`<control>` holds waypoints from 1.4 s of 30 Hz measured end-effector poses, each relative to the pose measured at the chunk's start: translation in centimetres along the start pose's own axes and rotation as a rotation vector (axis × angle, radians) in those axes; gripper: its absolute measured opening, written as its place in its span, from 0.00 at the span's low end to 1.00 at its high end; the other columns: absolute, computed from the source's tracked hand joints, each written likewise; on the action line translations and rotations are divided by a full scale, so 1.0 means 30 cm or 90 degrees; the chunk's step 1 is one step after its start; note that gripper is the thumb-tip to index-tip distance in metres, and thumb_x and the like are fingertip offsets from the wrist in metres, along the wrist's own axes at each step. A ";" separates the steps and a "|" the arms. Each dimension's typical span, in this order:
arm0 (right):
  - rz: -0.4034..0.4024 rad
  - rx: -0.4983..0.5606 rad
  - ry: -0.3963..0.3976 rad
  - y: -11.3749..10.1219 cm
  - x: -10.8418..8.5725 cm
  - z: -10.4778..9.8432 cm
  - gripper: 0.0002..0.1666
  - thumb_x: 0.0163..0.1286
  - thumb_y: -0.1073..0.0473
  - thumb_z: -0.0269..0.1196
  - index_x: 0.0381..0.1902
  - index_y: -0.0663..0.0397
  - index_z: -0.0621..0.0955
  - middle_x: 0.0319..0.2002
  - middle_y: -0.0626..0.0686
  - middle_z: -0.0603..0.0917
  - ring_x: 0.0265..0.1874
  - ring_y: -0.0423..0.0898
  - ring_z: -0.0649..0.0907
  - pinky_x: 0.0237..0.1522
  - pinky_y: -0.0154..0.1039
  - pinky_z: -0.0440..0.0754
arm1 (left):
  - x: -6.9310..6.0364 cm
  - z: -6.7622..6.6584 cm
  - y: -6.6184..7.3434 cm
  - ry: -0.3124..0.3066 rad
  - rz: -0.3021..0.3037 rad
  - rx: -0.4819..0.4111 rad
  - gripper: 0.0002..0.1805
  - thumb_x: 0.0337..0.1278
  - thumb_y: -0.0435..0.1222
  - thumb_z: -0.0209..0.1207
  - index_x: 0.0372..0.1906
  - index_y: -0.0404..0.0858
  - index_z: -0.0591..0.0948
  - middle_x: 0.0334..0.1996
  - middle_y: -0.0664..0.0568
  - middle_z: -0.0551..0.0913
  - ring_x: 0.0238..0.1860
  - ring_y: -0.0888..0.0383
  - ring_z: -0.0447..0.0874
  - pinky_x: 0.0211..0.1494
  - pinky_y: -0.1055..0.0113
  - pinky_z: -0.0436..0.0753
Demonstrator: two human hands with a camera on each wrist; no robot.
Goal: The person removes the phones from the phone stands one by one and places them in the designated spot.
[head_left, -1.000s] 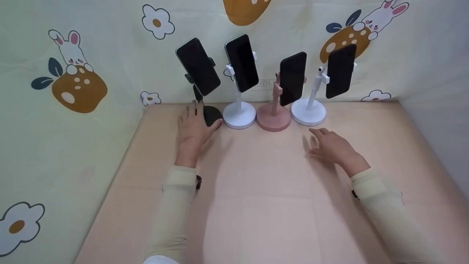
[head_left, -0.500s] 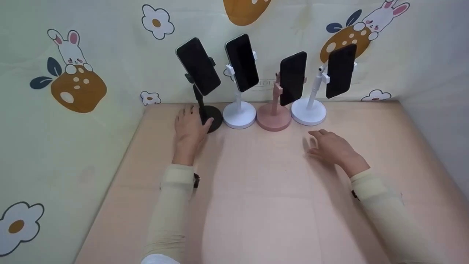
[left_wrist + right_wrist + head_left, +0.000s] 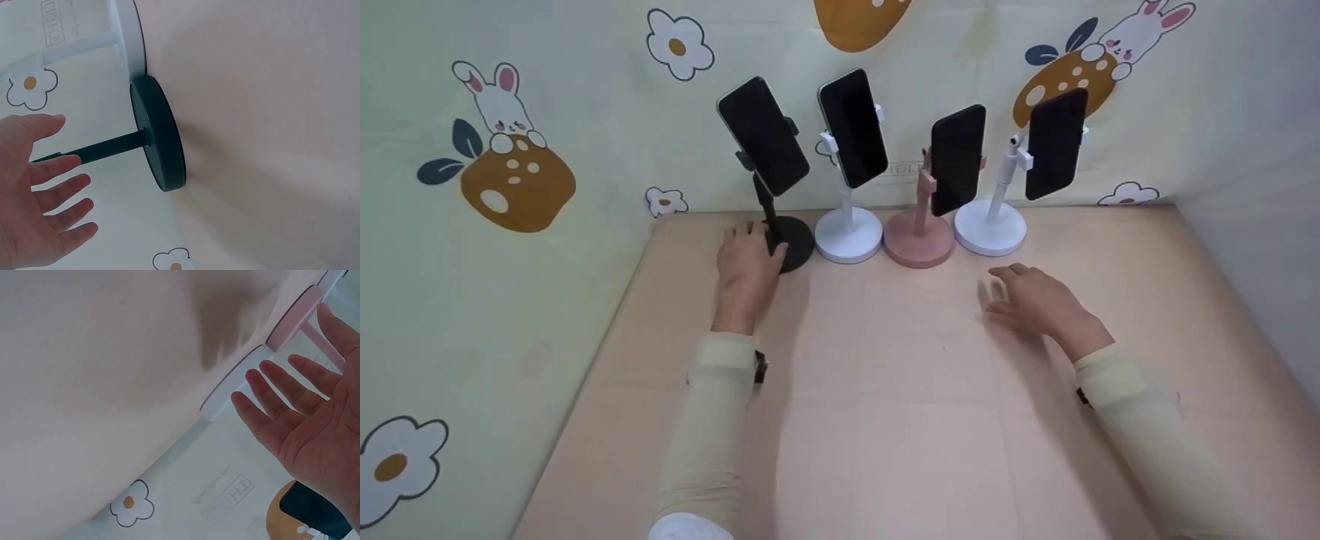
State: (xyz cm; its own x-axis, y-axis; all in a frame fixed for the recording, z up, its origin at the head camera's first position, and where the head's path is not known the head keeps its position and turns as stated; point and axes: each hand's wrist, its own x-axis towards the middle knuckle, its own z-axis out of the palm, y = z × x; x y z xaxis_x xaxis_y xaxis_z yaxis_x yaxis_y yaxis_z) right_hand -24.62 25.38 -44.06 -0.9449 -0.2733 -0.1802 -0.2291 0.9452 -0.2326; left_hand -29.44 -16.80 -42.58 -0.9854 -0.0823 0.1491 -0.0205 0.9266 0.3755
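My left hand [image 3: 746,274] is nearest to the black phone stand [image 3: 796,244]. In the left wrist view its fingers [image 3: 64,197] are spread with nothing held, and the stand's dark round base [image 3: 160,135] shows beyond them. A black phone [image 3: 763,135] sits tilted in that stand's clamp. My right hand [image 3: 1039,300] hovers over the table in front of the right-hand white stand [image 3: 991,231], apart from it. The right wrist view shows that hand's fingers [image 3: 270,394] extended, the palm bare. Between these are another white stand [image 3: 849,236] and a pink stand [image 3: 919,240], each bearing a phone.
The stands form a row along the back of the peach-coloured table [image 3: 885,375], their bases close together. Behind them rises a pale backdrop [image 3: 607,112] printed with rabbits and flowers. A plain pale wall [image 3: 1260,150] borders the right side.
My left hand has drawn back and slightly left from the black stand's base, uncovering more of it. The right hand and the stands have stayed about where they were.
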 end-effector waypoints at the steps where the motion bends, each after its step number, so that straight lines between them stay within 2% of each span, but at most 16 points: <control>1: 0.000 -0.001 0.000 -0.001 0.000 0.000 0.38 0.72 0.49 0.62 0.72 0.61 0.66 0.69 0.70 0.69 0.66 0.69 0.72 0.68 0.65 0.70 | 0.003 0.003 -0.002 0.002 0.000 -0.005 0.32 0.70 0.51 0.54 0.68 0.31 0.71 0.67 0.36 0.70 0.68 0.40 0.66 0.68 0.45 0.74; 7: -0.008 -0.001 0.004 -0.004 0.005 0.005 0.38 0.71 0.49 0.63 0.71 0.61 0.67 0.68 0.70 0.70 0.65 0.68 0.73 0.67 0.65 0.71 | 0.021 0.012 -0.015 0.013 -0.014 -0.047 0.31 0.70 0.48 0.56 0.67 0.31 0.72 0.65 0.36 0.72 0.66 0.41 0.69 0.65 0.47 0.78; 13: -0.022 -0.006 0.021 -0.002 0.003 0.003 0.37 0.70 0.50 0.63 0.70 0.63 0.68 0.66 0.70 0.72 0.63 0.68 0.75 0.65 0.64 0.74 | 0.044 0.018 -0.024 0.012 -0.050 -0.108 0.32 0.70 0.47 0.55 0.71 0.34 0.67 0.67 0.37 0.71 0.70 0.41 0.69 0.69 0.48 0.75; 15: -0.024 -0.003 0.025 -0.001 0.001 0.002 0.36 0.70 0.50 0.63 0.70 0.63 0.69 0.66 0.70 0.72 0.63 0.68 0.75 0.65 0.64 0.74 | 0.050 0.021 -0.030 0.016 -0.065 -0.171 0.31 0.71 0.46 0.54 0.71 0.35 0.67 0.68 0.38 0.72 0.71 0.42 0.69 0.72 0.49 0.73; 20: -0.028 -0.001 0.030 -0.001 -0.004 0.002 0.36 0.70 0.50 0.63 0.69 0.64 0.69 0.66 0.70 0.72 0.63 0.68 0.74 0.65 0.65 0.73 | 0.064 0.033 -0.050 0.045 -0.083 -0.368 0.25 0.72 0.41 0.54 0.68 0.36 0.70 0.66 0.41 0.76 0.68 0.46 0.73 0.73 0.55 0.72; 22: -0.027 -0.002 0.030 -0.001 -0.005 0.004 0.36 0.70 0.50 0.63 0.69 0.63 0.69 0.66 0.70 0.72 0.63 0.68 0.74 0.65 0.65 0.73 | 0.069 0.039 -0.056 0.055 -0.082 -0.421 0.24 0.72 0.39 0.54 0.67 0.35 0.71 0.65 0.40 0.76 0.67 0.47 0.75 0.72 0.57 0.74; 26: -0.021 0.001 0.026 0.002 -0.002 0.007 0.36 0.70 0.50 0.63 0.69 0.63 0.69 0.66 0.70 0.72 0.63 0.68 0.74 0.65 0.65 0.73 | 0.080 0.049 -0.062 0.065 -0.085 -0.487 0.23 0.71 0.37 0.55 0.67 0.34 0.71 0.65 0.39 0.76 0.67 0.48 0.76 0.71 0.60 0.75; 30: -0.015 0.002 0.026 0.010 0.001 0.009 0.36 0.71 0.49 0.63 0.70 0.63 0.69 0.67 0.70 0.71 0.64 0.68 0.73 0.66 0.64 0.73 | 0.095 0.060 -0.059 0.066 -0.087 -0.514 0.25 0.71 0.36 0.55 0.69 0.33 0.69 0.67 0.39 0.74 0.68 0.47 0.75 0.72 0.61 0.75; 42: -0.008 0.001 0.020 0.000 0.003 0.011 0.36 0.71 0.49 0.62 0.70 0.62 0.69 0.67 0.69 0.71 0.65 0.68 0.73 0.67 0.63 0.72 | 0.120 0.101 -0.044 0.025 -0.123 -0.561 0.30 0.72 0.34 0.53 0.75 0.35 0.62 0.70 0.39 0.71 0.70 0.48 0.71 0.74 0.61 0.72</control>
State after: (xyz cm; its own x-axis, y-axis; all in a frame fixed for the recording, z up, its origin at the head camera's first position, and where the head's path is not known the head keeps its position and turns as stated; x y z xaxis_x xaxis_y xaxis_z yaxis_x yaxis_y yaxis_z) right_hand -24.63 25.28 -44.40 -0.9488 -0.2792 -0.1475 -0.2402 0.9414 -0.2368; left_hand -33.46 -17.20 -45.30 -0.9716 -0.2341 0.0356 -0.0323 0.2796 0.9596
